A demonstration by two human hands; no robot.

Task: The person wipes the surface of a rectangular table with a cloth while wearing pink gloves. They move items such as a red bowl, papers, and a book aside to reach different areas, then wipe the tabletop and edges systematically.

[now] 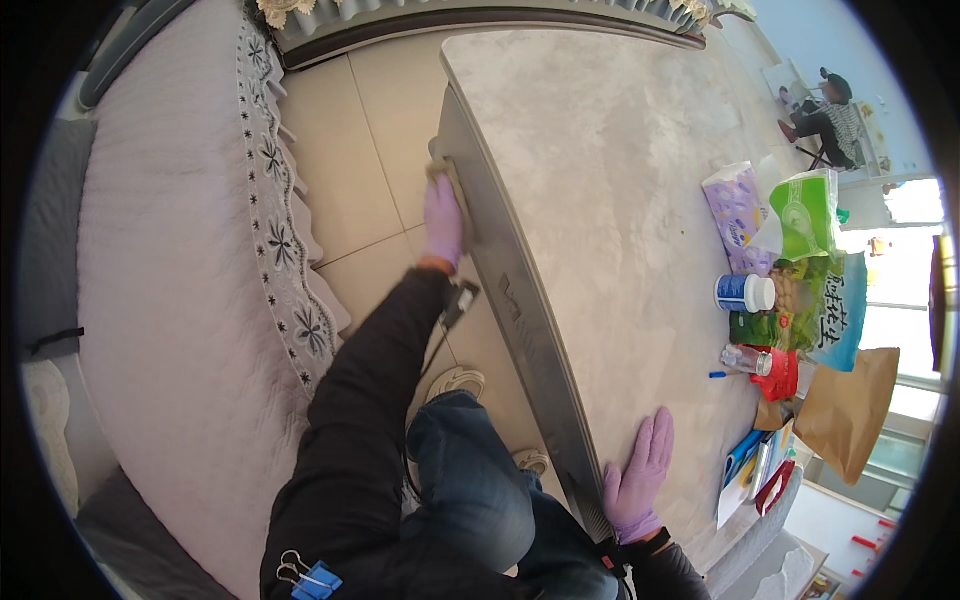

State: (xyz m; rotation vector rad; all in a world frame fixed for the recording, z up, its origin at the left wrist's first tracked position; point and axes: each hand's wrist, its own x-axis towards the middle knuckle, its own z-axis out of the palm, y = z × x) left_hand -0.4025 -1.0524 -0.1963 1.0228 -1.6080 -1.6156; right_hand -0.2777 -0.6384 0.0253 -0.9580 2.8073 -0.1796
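My left hand (443, 218), in a lilac glove, is closed on a greyish-brown cloth (455, 182). The cloth is pressed to the dark grey side panel (515, 290) of the table, near its far left corner. Only part of the cloth shows past my fingers. On the pale marbled tabletop (580, 220), close to the near edge, my gloved right hand (645, 480) lies flat with its fingers stretched out and nothing in it. A darker, damp-looking patch marks the top farther back.
Along the table's right side stand tissue packs (738, 215), a blue-and-white bottle (744, 293), snack bags (840, 310), a small clear bottle (747, 360), a brown paper bag (848, 410) and papers (740, 490). A lilac-covered sofa (180, 270) is at left. Another person (832, 120) sits far right.
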